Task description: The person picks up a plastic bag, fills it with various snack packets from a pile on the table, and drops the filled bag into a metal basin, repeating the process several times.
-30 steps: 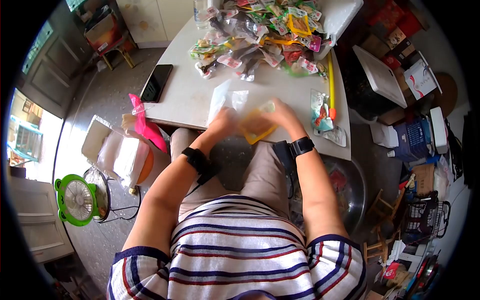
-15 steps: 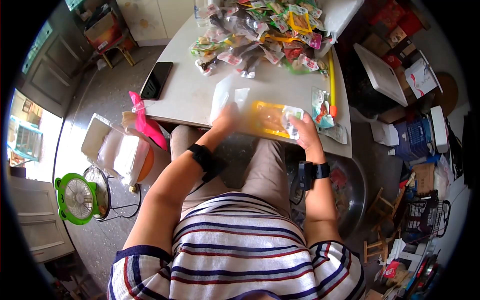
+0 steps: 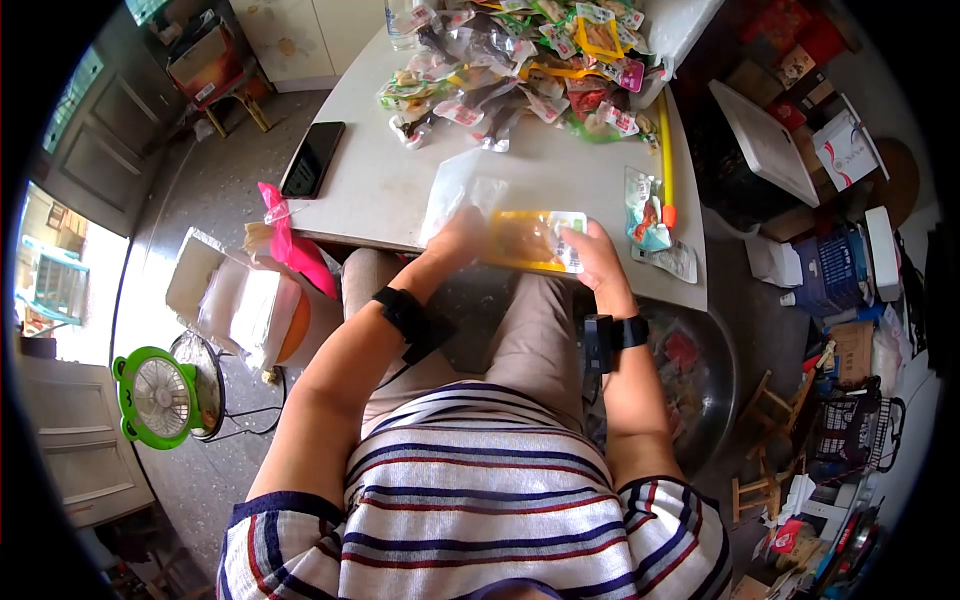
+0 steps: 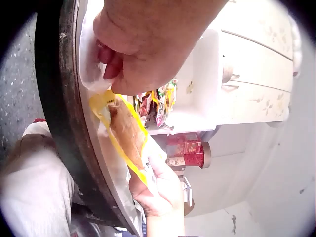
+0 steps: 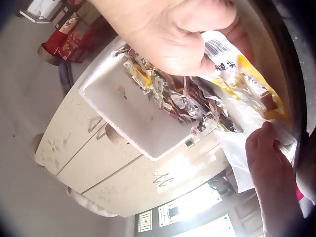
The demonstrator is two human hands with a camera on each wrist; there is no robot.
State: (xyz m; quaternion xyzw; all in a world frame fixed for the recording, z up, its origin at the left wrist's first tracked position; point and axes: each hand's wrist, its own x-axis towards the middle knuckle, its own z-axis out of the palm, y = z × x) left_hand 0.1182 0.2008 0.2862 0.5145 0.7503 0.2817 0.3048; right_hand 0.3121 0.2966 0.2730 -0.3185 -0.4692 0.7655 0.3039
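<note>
My left hand (image 3: 455, 238) grips a clear plastic bag (image 3: 447, 192) at the table's front edge. The bag also shows in the right wrist view, hanging from the curled left fingers (image 5: 266, 136). With thumb on top, my right hand (image 3: 602, 260) pinches the white, barcoded end of a yellow-edged food packet (image 3: 535, 240). Brownish food shows through the packet's clear window (image 4: 127, 129). Its far end is right at the left fingertips and the bag, overlapping them in the left wrist view.
A heap of snack packets (image 3: 520, 75) covers the table's back, beside a white foam box (image 3: 685, 35). A phone (image 3: 313, 160) lies at the left edge. On the right are a yellow stick (image 3: 665, 160) and a blue-white packet (image 3: 645, 205). A metal basin (image 3: 715, 390) stands below.
The packet was tilted and blurred between the hands, then swung out flat to the right. Now it has moved back left against the left hand, which keeps hold of the bag.
</note>
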